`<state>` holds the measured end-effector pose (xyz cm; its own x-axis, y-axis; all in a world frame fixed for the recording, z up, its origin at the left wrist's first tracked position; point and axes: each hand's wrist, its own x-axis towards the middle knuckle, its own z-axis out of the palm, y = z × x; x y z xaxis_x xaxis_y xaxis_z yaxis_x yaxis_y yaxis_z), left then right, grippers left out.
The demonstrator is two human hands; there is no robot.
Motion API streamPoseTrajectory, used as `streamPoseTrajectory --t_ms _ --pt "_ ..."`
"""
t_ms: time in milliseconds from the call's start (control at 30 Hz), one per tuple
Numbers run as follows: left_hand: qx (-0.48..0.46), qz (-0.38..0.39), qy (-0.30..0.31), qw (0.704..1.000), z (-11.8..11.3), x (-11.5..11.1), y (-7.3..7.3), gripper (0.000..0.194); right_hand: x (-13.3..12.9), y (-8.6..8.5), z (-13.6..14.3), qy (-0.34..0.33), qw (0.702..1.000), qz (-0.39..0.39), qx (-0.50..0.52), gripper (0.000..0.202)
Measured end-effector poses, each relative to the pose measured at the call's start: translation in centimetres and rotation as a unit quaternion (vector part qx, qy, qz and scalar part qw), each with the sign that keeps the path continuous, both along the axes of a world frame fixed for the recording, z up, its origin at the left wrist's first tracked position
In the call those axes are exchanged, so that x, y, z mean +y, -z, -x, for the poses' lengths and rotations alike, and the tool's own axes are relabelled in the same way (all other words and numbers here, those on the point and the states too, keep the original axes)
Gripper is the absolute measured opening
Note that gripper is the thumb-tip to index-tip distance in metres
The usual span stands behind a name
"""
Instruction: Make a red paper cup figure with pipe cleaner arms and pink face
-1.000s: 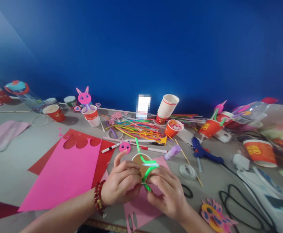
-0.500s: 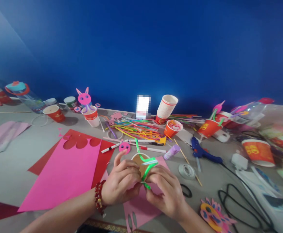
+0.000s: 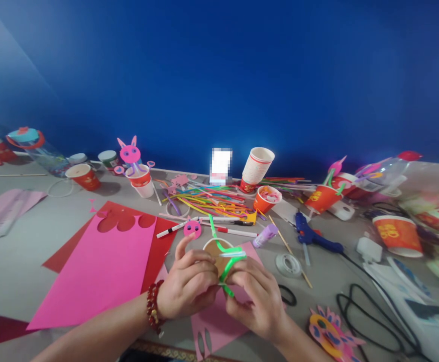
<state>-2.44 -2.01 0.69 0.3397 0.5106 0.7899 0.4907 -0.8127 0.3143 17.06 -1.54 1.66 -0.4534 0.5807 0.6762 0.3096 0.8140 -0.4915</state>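
My left hand [image 3: 191, 284], a red bead bracelet at its wrist, is closed on the side of a paper cup [image 3: 214, 249] with a brown round face and a white rim. A bright green pipe cleaner [image 3: 227, 270] bends across the cup, one end sticking up and another poking out below. A thin white stick [image 3: 232, 254] lies across the brown face. My right hand [image 3: 257, 296] pinches the green pipe cleaner against the cup's right side; its fingertips are partly hidden. Just beyond the hands lies a pink pig-face cutout [image 3: 192, 229].
Pink paper [image 3: 106, 271] with scalloped cuts lies left. Behind are loose pipe cleaners [image 3: 212, 201] and stacked cups [image 3: 257, 166]. A purple glue stick [image 3: 265, 235], clear tape roll [image 3: 288, 265] and blue glue gun [image 3: 313, 234] with its black cord [image 3: 372, 296] lie right.
The view has shifted very slightly. Both hands keep their hold on the cup and pipe cleaner; the bent part of the pipe cleaner is tilted a little lower.
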Motion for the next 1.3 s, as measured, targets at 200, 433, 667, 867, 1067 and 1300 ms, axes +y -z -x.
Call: streamPoseTrajectory --t_ms 200,433,667,867,1067,1300 --pt "0.012 -0.018 0.002 1.000 0.3 -0.1 0.6 0.020 -0.1 0.0 -0.3 0.013 0.997 -0.069 -0.029 0.012" --pt "0.023 -0.029 -0.016 0.999 0.3 -0.1 0.4 0.020 0.0 0.6 -0.4 0.027 0.995 -0.082 -0.046 0.010" --pt "0.014 -0.027 -0.031 0.999 0.2 0.0 0.2 0.020 0.0 0.4 -0.1 0.027 0.998 -0.055 -0.033 0.014" --pt "0.008 -0.023 -0.043 0.999 0.1 0.3 0.3 0.016 0.2 0.3 0.1 0.028 0.999 -0.035 -0.005 0.018" --pt "-0.004 -0.003 -0.024 1.000 0.3 0.4 0.2 0.017 0.1 0.2 0.4 0.038 0.999 -0.026 0.016 0.020" --pt "-0.030 0.063 0.023 0.997 0.6 0.5 1.2 0.036 -0.1 0.4 0.6 0.038 0.998 0.025 0.038 0.015"
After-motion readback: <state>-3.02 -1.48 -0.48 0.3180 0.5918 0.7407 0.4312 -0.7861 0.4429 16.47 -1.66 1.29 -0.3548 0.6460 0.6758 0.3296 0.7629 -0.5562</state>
